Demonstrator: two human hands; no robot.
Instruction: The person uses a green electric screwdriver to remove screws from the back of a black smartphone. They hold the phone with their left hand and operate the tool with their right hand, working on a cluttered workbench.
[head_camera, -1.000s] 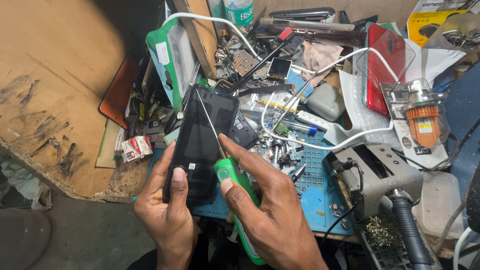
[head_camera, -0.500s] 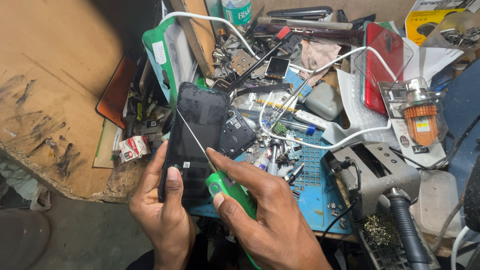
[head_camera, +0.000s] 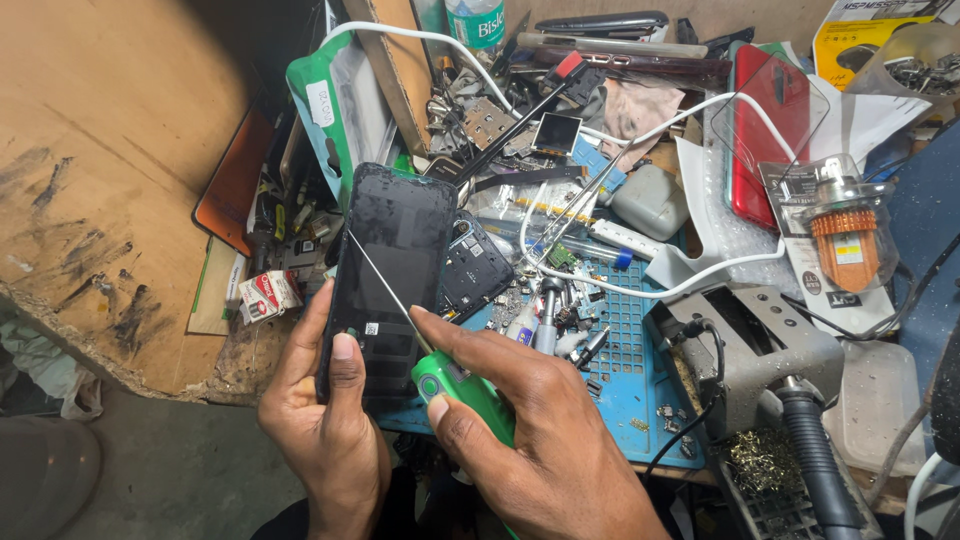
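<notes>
My left hand (head_camera: 325, 420) grips the lower end of a black phone (head_camera: 392, 265) with its back cover off, thumb pressed on its face. My right hand (head_camera: 530, 430) holds a green-handled screwdriver (head_camera: 465, 390); its thin metal shaft runs up and left across the phone, the tip resting near the phone's left edge. The phone is tilted above the blue work mat (head_camera: 630, 340).
The bench is crowded: another opened black phone part (head_camera: 478, 265), a white cable (head_camera: 640, 290), a red phone (head_camera: 765, 130), a packaged orange bulb (head_camera: 845, 235), a grey soldering stand (head_camera: 760, 340), small parts and tools. A worn wooden board (head_camera: 110, 180) lies at the left.
Both hands have drawn the phone and screwdriver a little nearer to me and lower. The screwdriver tip has slid toward the phone's left edge.
</notes>
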